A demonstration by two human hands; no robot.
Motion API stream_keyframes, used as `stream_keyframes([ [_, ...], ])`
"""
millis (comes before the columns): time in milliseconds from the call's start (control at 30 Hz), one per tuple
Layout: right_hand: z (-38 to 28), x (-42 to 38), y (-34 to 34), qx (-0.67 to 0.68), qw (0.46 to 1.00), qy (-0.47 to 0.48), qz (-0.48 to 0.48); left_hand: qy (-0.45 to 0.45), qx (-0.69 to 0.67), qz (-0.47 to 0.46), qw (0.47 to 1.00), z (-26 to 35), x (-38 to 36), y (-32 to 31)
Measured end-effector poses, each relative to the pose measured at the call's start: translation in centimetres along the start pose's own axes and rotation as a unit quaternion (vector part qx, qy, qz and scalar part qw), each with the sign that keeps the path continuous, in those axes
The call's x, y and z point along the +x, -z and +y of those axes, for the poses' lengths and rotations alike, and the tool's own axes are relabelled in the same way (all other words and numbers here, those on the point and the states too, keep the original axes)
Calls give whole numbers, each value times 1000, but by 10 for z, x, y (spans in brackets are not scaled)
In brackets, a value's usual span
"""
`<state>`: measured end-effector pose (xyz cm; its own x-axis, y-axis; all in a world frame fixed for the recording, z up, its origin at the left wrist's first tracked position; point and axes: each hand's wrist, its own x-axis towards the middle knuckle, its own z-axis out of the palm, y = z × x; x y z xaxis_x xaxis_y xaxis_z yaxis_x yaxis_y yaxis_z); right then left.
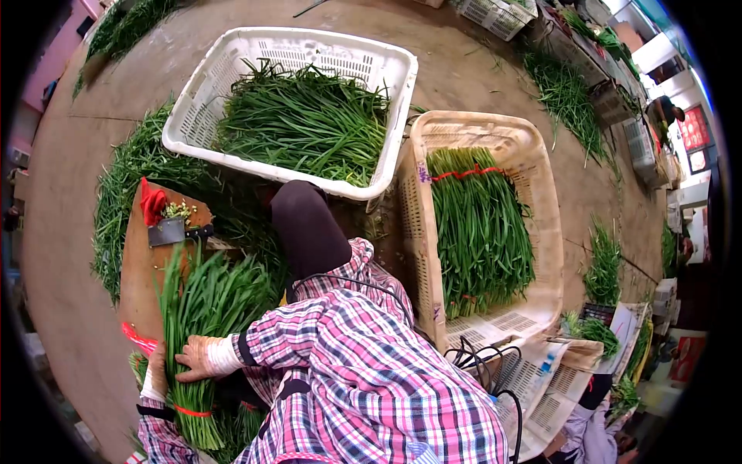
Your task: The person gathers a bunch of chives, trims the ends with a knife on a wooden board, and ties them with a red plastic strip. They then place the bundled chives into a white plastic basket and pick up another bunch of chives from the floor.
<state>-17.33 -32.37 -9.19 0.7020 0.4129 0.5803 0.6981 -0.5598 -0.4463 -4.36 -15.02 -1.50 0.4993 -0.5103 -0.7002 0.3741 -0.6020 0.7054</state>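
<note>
A bundle of long green leaves (189, 309) lies at the lower left, with a red band (192, 412) around its lower end. My right hand (202, 359) rests over the bundle's right side, fingers curled round the stems. On the other side, my left hand (156, 370) holds the bundle's left edge, its fingers mostly hidden. Above the bundle, a wooden board (137, 271) carries a cleaver (168, 232), a red cloth (152, 203) and small pale cut bits (179, 210). Red strips (139, 339) lie beside my left hand.
A white crate (290, 166) of loose leaves stands ahead. At the right, another crate (547, 255) holds banded bundles (483, 232). Black cables (483, 357) hang near a tilted crate (553, 410). Loose leaves (135, 174) lie left; a co-worker's sleeve (591, 425) shows lower right.
</note>
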Motion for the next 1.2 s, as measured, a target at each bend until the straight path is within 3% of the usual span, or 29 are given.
stream_keyframes([
  [100,4,1,20,-13,996,-4,93,-20,82,-37,996,20,14,40],
  [133,5,3,28,-15,994,-5,111,15,175,36,984,86,-30,-3],
  [167,9,6,33,-7,992,-6,124,-22,327,79,941,117,-45,-14],
  [200,13,8,41,-3,989,-6,146,-171,404,145,887,127,-63,-19],
  [267,20,8,62,15,990,-46,135,-286,540,212,762,205,-135,-110],
  [333,23,1,88,61,985,-80,140,-395,516,210,731,218,-189,-139],
  [367,20,-6,104,69,966,-32,247,-422,433,166,778,211,-218,-159],
  [400,18,-10,111,93,957,-48,270,-452,345,125,813,202,-238,-168],
  [433,18,-8,124,115,952,-63,276,-530,339,66,775,191,-242,-152],
  [467,10,-9,146,162,944,-86,276,-606,241,24,758,175,-240,-140],
  [533,8,4,155,260,915,-90,294,-733,68,-95,670,143,-233,-116],
  [567,6,7,164,375,879,-115,272,-787,-84,71,607,120,-222,-125],
  [600,4,6,173,481,829,-149,243,-789,-208,68,574,107,-213,-114],
  [667,-13,11,199,552,782,-183,225,-788,-98,266,547,102,-179,-83],
  [700,-11,11,201,506,809,-211,211,-761,-57,331,556,115,-161,-87],
  [767,-11,14,199,509,803,-225,212,-696,-26,347,629,124,-128,-105],
  [833,-16,19,191,496,805,-254,205,-625,-7,261,735,105,-99,-103],
  [933,-27,36,170,541,787,-245,169,-591,-76,120,794,77,-89,-97],
  [1000,-25,46,155,553,778,-259,148,-610,-93,135,775,68,-92,-88],
  [1067,-30,60,144,590,751,-257,145,-565,-126,123,806,37,-67,-71],
  [1133,-36,77,142,562,767,-278,136,-527,-276,105,797,12,-43,-74],
  [1200,-30,85,132,535,783,-302,97,-475,-476,-7,741,5,-40,-92],
])
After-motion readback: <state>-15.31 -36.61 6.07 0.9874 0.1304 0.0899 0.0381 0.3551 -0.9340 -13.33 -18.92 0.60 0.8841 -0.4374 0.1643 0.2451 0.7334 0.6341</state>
